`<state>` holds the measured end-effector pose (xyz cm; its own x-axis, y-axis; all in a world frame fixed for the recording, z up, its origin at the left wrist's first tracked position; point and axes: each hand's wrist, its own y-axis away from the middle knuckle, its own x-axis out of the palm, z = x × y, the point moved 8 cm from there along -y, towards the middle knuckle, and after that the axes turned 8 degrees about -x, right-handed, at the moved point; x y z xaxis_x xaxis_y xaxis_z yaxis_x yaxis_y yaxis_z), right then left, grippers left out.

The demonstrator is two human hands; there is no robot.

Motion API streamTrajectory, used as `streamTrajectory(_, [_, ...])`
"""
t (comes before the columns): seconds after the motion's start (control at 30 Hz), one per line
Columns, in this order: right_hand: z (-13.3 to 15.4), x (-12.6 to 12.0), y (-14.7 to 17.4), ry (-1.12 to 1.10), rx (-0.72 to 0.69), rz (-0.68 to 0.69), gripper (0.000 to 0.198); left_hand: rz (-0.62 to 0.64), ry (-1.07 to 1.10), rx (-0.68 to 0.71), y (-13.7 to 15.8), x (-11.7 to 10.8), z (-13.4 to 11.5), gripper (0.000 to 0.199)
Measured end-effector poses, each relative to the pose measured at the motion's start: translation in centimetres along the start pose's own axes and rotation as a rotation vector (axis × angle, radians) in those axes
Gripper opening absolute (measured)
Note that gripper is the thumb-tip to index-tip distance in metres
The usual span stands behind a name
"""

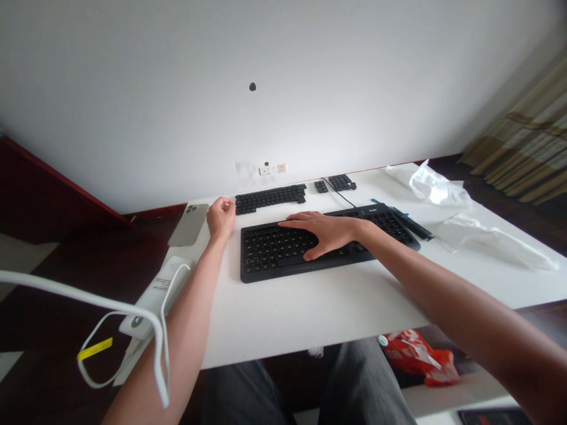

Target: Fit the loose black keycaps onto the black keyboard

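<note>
A black keyboard [283, 268] lies on the white table, many of its key positions showing bare stems without caps. Across its middle rests my right hand [325, 230], fingers spread and holding nothing. My left hand [221, 219] is closed in a pinch beside the left end of a block of loose black keycaps [270, 198], laid in rows behind the keyboard. What its fingertips hold, if anything, is too small to make out. Two smaller groups, a little keycap cluster [321, 187] and a number-pad keycap block [340, 182], sit farther right.
At the left edge lie a phone [189, 224] and a white power strip [155, 295] with a white cable [110, 304]. Right of the keyboard are a dark brush-like tool [414, 225] and crumpled white plastic wrapping [436, 184]. A red bag [414, 354] sits below the table.
</note>
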<state>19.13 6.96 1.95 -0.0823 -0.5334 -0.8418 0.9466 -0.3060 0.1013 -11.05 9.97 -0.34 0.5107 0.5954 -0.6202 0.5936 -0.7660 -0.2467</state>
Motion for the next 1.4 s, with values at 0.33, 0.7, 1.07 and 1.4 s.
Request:
streamTrajectory(0.33, [-1.2,-0.7,0.8,-0.143,-0.097,0.031,0.111,-0.005,0.005,-0.001,-0.1,0.0,0.1,0.009])
streamTrajectory(0.7, [-2.1,-1.3,1.7,-0.137,-0.179,0.059,0.108,-0.013,0.025,-0.005,-0.1,0.0,0.3,0.008])
streamTrajectory(1.07, [-2.1,-1.8,1.8,-0.167,-0.164,-0.017,0.103,-0.011,0.024,0.002,0.0,0.1,0.2,0.008])
streamTrajectory(1.4, [-4.1,-1.6,0.0,-0.123,-0.003,-0.275,0.066,-0.128,0.132,0.189,1.7,-1.5,-2.6,0.006])
